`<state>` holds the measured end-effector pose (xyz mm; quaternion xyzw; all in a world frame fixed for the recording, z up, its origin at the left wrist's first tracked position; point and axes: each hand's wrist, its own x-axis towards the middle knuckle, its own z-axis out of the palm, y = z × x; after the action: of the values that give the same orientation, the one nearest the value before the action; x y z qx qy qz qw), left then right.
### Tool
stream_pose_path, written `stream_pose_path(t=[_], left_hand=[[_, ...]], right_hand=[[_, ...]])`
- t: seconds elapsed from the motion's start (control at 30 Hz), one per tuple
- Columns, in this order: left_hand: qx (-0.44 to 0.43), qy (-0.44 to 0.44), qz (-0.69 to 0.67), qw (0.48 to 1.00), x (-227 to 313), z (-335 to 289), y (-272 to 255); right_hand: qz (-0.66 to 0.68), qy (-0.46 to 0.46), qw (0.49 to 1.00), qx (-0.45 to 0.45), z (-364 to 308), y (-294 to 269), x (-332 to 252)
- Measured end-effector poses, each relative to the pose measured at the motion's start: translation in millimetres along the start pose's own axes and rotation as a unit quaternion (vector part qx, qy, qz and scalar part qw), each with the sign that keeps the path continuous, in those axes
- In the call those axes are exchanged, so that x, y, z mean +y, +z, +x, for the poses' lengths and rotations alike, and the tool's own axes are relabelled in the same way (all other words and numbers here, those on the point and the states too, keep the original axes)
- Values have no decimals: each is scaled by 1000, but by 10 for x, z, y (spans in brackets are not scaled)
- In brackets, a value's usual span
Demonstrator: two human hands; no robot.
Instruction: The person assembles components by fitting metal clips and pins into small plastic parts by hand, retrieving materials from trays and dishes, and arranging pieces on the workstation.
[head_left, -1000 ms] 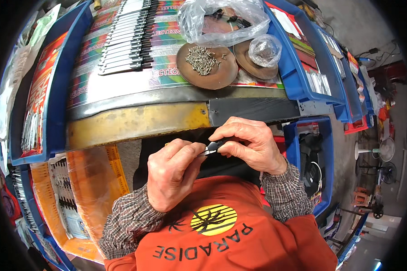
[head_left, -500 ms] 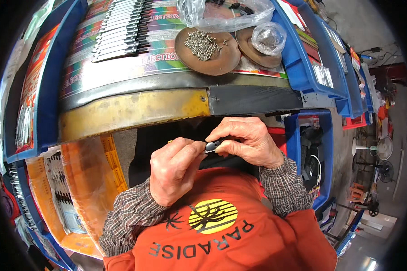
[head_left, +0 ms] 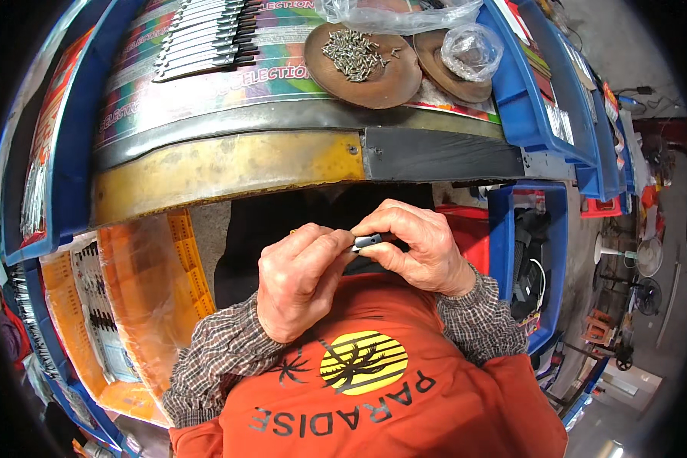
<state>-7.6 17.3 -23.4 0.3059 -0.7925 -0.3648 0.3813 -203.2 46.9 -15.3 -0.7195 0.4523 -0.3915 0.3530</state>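
Observation:
Just past my orange-red shirt front, both hands meet on a small dark grey piece [head_left: 368, 241] that has a rounded end with a small hole. My left hand [head_left: 299, 276] pinches its left end between thumb and fingertips. From the other side, the thumb and forefinger of my right hand [head_left: 421, 246] close on the same piece. Most of it is hidden by the fingers, so its kind does not show. Beyond my hands, a brown dish [head_left: 393, 82] on the bench holds a heap of small metal pins or screws [head_left: 353, 55].
Thin metal blades [head_left: 198, 44] with dark ends lie in a row on the bench. Another brown dish [head_left: 433, 70] bears a clear plastic bag [head_left: 472, 52]. Blue bins [head_left: 70, 153] flank the bench. An orange plastic-lined box [head_left: 141, 282] stands left, a blue crate [head_left: 500, 244] right.
The bench has shifted slightly up and right in view. Both hands still hold the small dark piece, which has turned a little, and the right fingertips have shifted along it.

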Motion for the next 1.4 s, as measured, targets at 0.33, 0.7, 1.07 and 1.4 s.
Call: stream_pose_path(t=[0.33, 0.7, 1.07, 1.4], left_hand=[[-9, -18, -9, 1000, -61, -104, 19], [-9, -7, -12, 1000, -70, -179, 60], [-32, -19, -12, 999, -112, -234, 123], [-54, -35, -16, 998, -145, -299, 183]], right_hand=[[71, 98, 993, -9, -118, -4, -12], [128, 128, 982, -44, -208, 22, 19], [54, 74, 994, -62, -239, 37, 101], [29, 64, 995, -70, -338, 70, 184]])
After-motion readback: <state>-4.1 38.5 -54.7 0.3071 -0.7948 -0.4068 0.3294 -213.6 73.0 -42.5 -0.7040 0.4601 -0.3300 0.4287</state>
